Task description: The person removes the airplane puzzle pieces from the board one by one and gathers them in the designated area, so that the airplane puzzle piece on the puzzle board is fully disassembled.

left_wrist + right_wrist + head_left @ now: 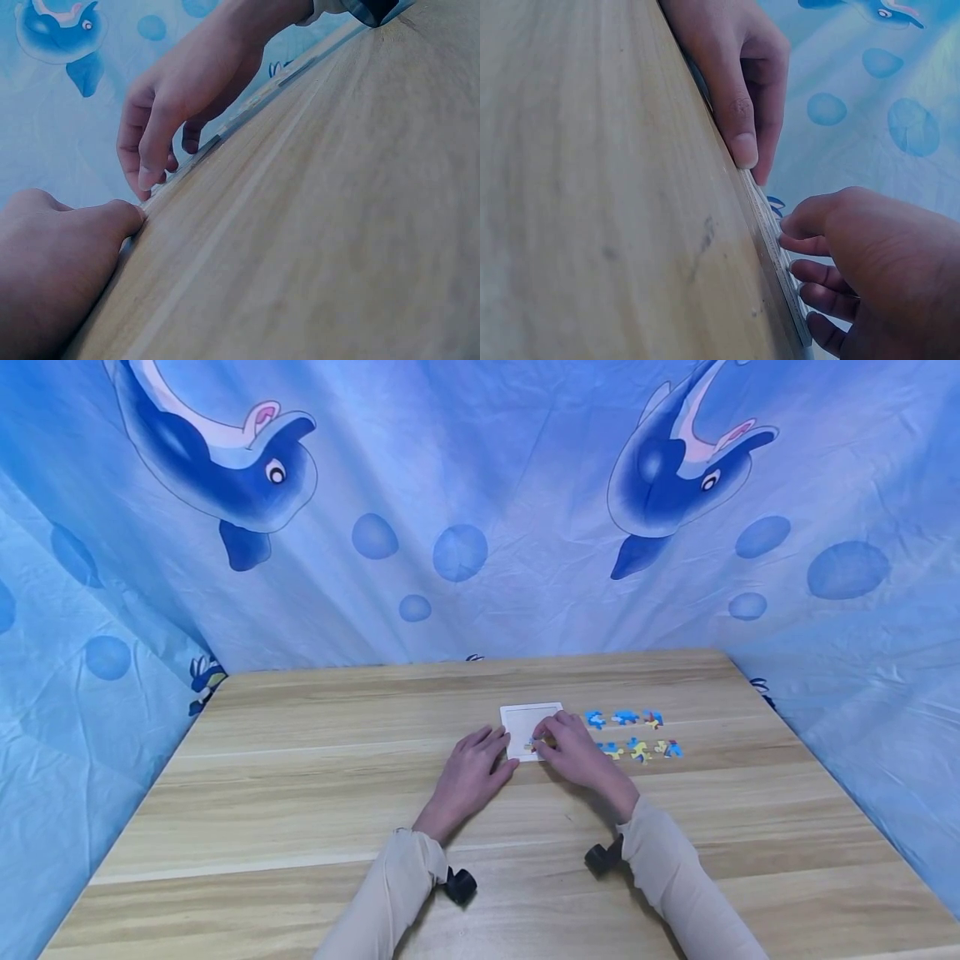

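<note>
A white puzzle tray with a raised rim lies on the wooden table. Beside its near left corner is my left hand; the fingers rest along the left edge and the thumb touches the near edge. Over the tray's lower right part, my right hand has its thumb and fingers bent together, pinching a small colourful puzzle piece low against the tray. In the left wrist view the right hand's fingertips point down; the piece itself is hidden there.
To the right of the tray lie several loose jigsaw pieces in two rows, among them a blue one and a yellow one. A blue curtain with dolphins hangs behind the table. Each wrist carries a small black camera.
</note>
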{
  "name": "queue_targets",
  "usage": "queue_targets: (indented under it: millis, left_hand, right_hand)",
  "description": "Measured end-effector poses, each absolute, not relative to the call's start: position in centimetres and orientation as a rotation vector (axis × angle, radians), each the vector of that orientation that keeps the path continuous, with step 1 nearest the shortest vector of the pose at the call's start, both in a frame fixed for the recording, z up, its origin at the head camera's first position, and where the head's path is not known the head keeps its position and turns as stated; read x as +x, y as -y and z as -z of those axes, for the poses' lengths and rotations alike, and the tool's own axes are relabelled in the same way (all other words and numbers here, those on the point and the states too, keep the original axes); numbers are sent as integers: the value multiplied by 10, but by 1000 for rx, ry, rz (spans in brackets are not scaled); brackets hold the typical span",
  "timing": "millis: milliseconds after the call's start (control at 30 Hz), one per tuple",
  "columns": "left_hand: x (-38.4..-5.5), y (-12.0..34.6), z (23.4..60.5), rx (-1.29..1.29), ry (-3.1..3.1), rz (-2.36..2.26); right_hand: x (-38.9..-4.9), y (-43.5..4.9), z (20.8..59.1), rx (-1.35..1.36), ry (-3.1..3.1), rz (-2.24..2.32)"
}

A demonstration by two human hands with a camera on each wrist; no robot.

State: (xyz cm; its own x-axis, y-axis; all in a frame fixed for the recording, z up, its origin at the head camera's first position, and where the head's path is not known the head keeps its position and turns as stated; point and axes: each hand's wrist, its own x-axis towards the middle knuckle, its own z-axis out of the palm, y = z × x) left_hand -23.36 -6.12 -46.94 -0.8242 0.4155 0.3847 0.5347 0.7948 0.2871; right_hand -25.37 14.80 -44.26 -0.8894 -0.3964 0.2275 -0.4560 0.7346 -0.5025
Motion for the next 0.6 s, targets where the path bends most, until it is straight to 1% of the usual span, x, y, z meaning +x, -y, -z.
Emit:
queue_targets:
  millis: [600]
  left_hand:
    - [-234, 61, 470, -738, 2660, 562]
  right_hand:
    - [-253, -148, 441, 682, 2835, -894]
